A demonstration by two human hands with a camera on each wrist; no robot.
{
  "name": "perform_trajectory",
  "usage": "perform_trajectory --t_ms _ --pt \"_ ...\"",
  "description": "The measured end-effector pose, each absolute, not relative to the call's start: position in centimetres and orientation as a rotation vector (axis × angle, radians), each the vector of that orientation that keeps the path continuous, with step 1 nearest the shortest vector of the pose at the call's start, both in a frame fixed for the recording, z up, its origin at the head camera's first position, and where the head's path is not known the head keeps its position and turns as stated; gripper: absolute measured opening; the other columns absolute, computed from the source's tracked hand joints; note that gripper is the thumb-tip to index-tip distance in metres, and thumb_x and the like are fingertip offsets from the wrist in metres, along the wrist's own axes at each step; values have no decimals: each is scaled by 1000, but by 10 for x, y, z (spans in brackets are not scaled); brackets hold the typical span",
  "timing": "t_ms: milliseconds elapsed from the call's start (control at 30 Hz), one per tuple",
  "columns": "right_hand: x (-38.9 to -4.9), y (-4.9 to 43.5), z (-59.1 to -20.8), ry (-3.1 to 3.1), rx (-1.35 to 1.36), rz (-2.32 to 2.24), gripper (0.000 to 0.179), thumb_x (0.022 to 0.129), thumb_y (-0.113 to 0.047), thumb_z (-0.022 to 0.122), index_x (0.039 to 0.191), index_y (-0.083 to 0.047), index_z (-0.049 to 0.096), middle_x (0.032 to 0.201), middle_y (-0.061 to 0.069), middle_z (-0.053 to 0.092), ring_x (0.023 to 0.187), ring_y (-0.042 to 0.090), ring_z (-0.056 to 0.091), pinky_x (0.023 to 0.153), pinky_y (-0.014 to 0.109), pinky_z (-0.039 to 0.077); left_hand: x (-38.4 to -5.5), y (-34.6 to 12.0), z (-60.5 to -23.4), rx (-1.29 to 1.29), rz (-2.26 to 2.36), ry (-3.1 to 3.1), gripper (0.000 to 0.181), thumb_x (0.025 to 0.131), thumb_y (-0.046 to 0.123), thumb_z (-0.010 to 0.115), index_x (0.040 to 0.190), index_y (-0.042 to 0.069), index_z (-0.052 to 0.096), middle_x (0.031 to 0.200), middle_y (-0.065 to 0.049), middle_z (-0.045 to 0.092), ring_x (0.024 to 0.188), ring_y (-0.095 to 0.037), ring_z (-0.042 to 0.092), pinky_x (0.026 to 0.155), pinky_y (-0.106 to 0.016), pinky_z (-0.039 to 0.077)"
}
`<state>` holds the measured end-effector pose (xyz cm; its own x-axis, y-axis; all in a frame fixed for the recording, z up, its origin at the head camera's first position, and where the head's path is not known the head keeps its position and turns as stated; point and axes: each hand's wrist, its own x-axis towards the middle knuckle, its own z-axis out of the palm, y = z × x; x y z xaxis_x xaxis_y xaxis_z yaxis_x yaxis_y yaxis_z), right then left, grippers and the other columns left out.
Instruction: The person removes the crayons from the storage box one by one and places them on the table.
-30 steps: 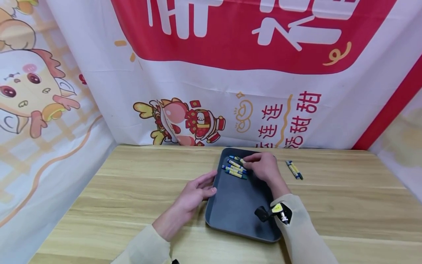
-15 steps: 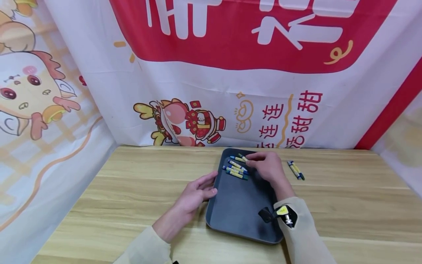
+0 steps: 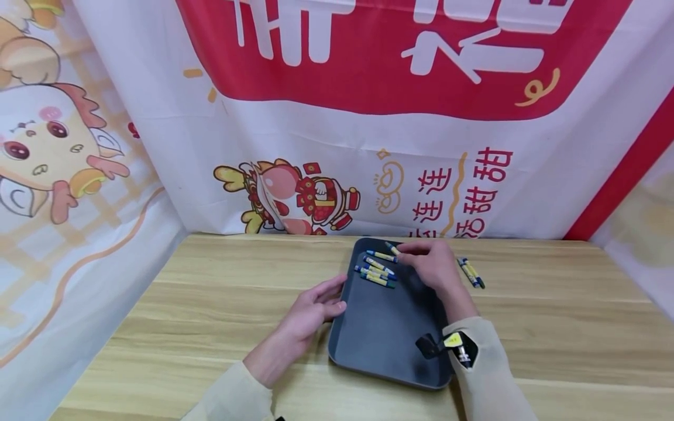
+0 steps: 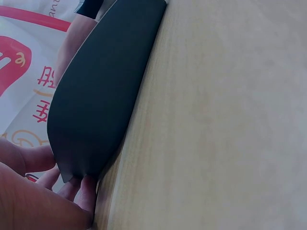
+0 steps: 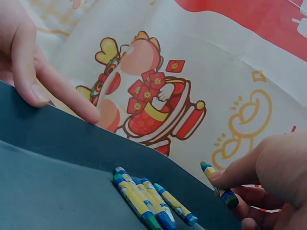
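My left hand [image 3: 310, 307] grips the left side of a dark grey tray [image 3: 379, 345]. In the right wrist view its thumb hooks over the rim; the left wrist view has other fingers low against the outer wall. Near the tray's far end, my right hand [image 3: 434, 266] pinches a green crayon [image 5: 218, 184] with a yellow wrapper between thumb and fingers. That crayon tilts above the tray near its far rim. Beside it a light blue crayon [image 5: 175, 204] lies in the tray. Several other blue and green crayons [image 3: 376, 275] lie close together there, roughly parallel.
Two more crayons [image 3: 471, 273] lie side by side on the wooden table [image 3: 221, 304], right of the tray. A printed cloth [image 3: 295, 134] hangs behind the table's far edge. A small wrist camera [image 3: 439, 345] sits at my right sleeve over the tray.
My right hand has shifted a little to the right with the green crayon, away from the light blue one, which now shows more fully. My left hand has stayed on the tray.
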<state>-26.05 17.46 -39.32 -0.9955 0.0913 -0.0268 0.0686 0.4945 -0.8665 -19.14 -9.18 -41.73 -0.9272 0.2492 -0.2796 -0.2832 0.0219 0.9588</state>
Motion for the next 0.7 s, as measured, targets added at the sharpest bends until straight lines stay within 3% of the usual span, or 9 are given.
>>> perform_trajectory --t_ms 300,467,700 --pt "-253 189 -379 -2639 -144 1615 29 101 -24 73 128 -13 78 138 16 70 124 32 59 105 46 47 -190 -91 -417 -23 1970 1939 59 103 4 61 159 19 51 164 -14 50 154 -36 45 127 -56 37" --pt "-249 199 -370 -2586 -157 1634 31 100 -23 74 128 -10 78 135 17 72 122 30 60 101 40 48 -190 -91 -418 -17 1973 1943 58 103 4 61 159 18 51 164 -15 51 153 -36 47 126 -55 38" --pt "-247 212 -367 -2575 -234 1599 33 101 -26 74 131 -12 76 138 16 68 126 32 55 103 42 45 -191 -91 -419 -36 1972 1941 58 104 4 61 159 20 51 164 -13 50 155 -35 44 128 -57 35"
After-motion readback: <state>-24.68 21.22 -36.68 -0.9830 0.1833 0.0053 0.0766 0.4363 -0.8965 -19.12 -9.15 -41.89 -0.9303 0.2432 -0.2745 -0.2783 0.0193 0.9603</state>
